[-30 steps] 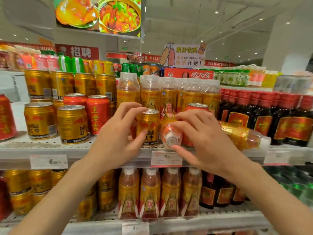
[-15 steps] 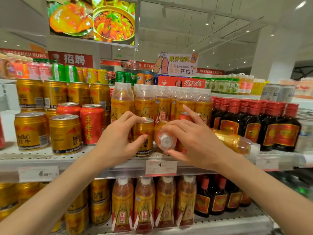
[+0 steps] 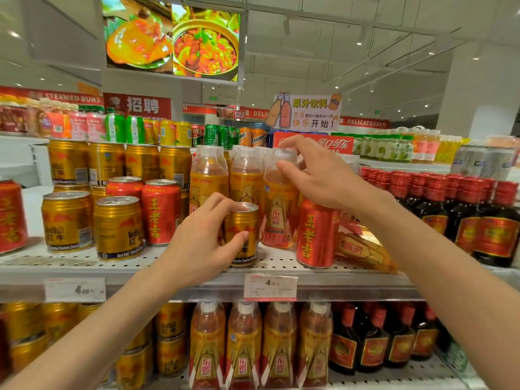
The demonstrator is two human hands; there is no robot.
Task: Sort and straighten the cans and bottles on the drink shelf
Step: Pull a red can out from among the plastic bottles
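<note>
Gold can (image 3: 244,235) gripped by left hand (image 3: 201,243); right hand (image 3: 320,175) pinches bottle (image 3: 280,204)

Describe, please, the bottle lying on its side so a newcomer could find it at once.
Start at the white perforated metal shelf with the price tags. Go to the upright red drink can standing under the right hand. Just right of it lies the clear plastic bottle of orange drink, the only bottle there that is toppled.

The left hand (image 3: 201,243) covers much of the upright gold metal can's (image 3: 244,235) label. A fallen orange plastic bottle (image 3: 363,250) lies partly behind the right forearm. Small print on the white paper price tag (image 3: 270,287) is unreadable.
</note>
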